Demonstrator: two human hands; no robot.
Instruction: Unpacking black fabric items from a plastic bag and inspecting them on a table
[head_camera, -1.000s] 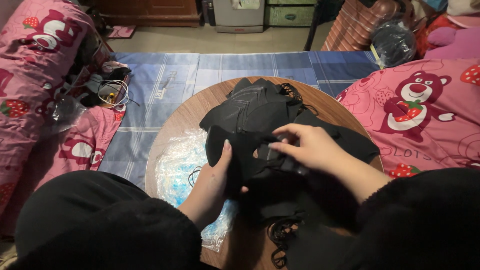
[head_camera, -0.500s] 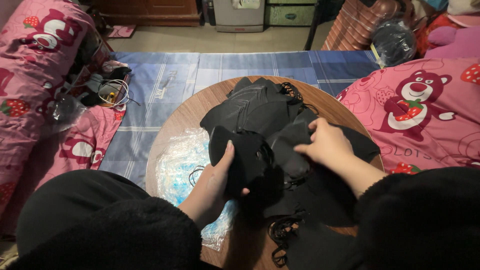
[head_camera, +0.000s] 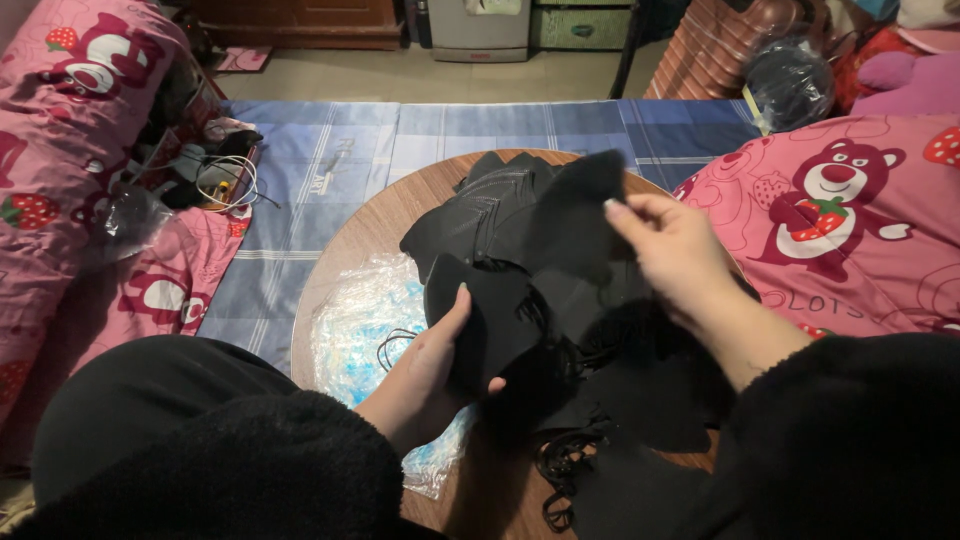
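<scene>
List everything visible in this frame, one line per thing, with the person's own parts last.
black fabric pieces: a pile, count unclear, black, on the round table
round table: one, brown wood, centre
clear plastic sheet: one, bluish, on the table's left side
blanket: pink, cartoon bear print, both sides
mat: one, blue plaid, on the floor
cables: a tangle, left
left hand: holds a curved black piece
right hand: lifts a black piece
</scene>
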